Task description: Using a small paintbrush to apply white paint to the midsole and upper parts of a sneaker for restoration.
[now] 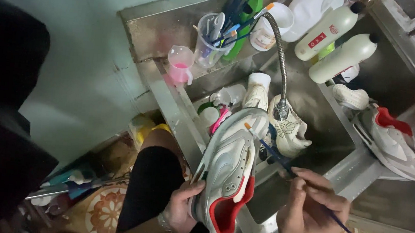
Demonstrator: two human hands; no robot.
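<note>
Pink liquid sits in the bottom of one small clear measuring cup [180, 63] on the steel ledge at the left of the sink [316, 110]. Just right of it, one clear plastic cup [211, 40] stands packed with brushes and pens, too many and too crowded to count. A white tub [270, 25] stands beyond it on the same ledge, its contents hidden.

Lower down, the left hand [180, 208] is clamped round the side of a white sneaker with a red lining [227, 175], held toe-up over the sink's front edge. The right hand [311, 206] has its fingers pinched together on one thin blue-handled brush [276, 156], whose orange tip touches the shoe near the toe.

One flexible metal tap hose [281, 58] curves up behind the shoe. Inside the basin lie two more pale shoes [290, 130], close together beside the tap base. Farther right, two white bottles with black caps [339, 43] lean side by side against the back wall. One matching white and red sneaker [395, 141] rests on the right-hand ledge, well apart from the held one.
</note>
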